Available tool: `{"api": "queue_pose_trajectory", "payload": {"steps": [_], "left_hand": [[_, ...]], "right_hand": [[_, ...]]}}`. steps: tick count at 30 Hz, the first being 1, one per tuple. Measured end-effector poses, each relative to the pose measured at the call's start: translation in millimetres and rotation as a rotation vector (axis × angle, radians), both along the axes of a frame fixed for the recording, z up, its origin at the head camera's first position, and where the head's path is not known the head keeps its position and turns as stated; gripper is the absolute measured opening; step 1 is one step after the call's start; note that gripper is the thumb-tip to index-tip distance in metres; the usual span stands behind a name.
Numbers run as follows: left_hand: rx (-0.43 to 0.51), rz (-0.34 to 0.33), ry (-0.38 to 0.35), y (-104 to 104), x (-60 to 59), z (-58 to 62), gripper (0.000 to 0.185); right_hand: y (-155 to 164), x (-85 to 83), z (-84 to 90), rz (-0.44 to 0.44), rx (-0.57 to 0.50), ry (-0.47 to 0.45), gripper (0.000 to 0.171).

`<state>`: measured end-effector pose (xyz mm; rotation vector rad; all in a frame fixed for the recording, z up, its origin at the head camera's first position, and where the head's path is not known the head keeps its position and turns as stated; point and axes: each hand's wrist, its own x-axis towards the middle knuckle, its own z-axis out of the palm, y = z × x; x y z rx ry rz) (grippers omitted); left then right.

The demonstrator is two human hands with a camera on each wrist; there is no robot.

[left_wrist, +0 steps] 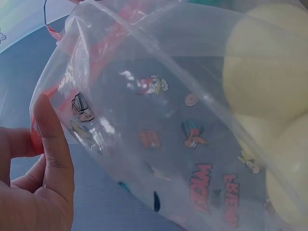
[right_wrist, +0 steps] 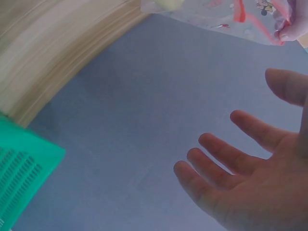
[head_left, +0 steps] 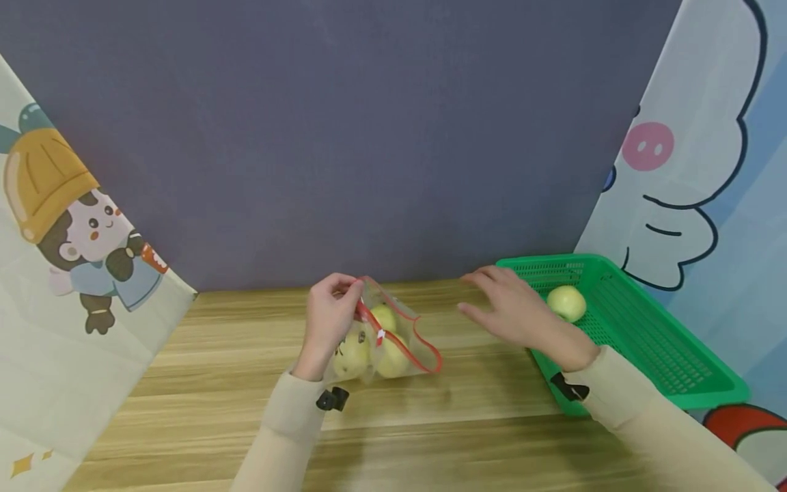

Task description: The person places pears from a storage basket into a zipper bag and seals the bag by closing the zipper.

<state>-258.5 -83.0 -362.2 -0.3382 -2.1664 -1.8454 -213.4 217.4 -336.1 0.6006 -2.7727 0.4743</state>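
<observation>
A clear zip bag [head_left: 393, 338] with a red rim and cartoon print rests on the wooden table [head_left: 246, 410], with several pale yellow-green fruits [head_left: 386, 318] inside. My left hand [head_left: 328, 318] pinches the bag's upper rim and holds its mouth open. In the left wrist view the bag [left_wrist: 159, 125] fills the frame, the fruits [left_wrist: 269, 72] at the right, my thumb [left_wrist: 53, 139] on its edge. My right hand [head_left: 513, 311] hovers empty with spread fingers between the bag and a green basket [head_left: 670, 355]. The right wrist view shows the open palm [right_wrist: 250, 187] and the bag [right_wrist: 226, 12].
One more pale fruit [head_left: 566, 303] lies in the green mesh basket at the table's right. A dark grey wall stands behind the table. Cartoon-printed cloth panels [head_left: 55, 273] close off the left and right sides.
</observation>
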Motion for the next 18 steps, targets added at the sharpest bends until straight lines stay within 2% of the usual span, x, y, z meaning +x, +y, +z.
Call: {"api": "queue_pose_trajectory", "payload": {"steps": [3, 11, 18], "left_hand": [[0.001, -0.006, -0.004, -1, 0.2, 3.7, 0.017], [-0.003, 0.009, 0.055, 0, -2.9, 11.3, 0.015], [-0.018, 0.011, 0.005, 2, -1.9, 3.4, 0.014]], "right_hand": [[4, -2.3, 3.5, -0.018, 0.01, -0.016, 0.054], [25, -11.4, 11.1, -0.082, 0.025, -0.09, 0.06], [42, -20.8, 8.9, -0.127, 0.012, -0.132, 0.067]]}}
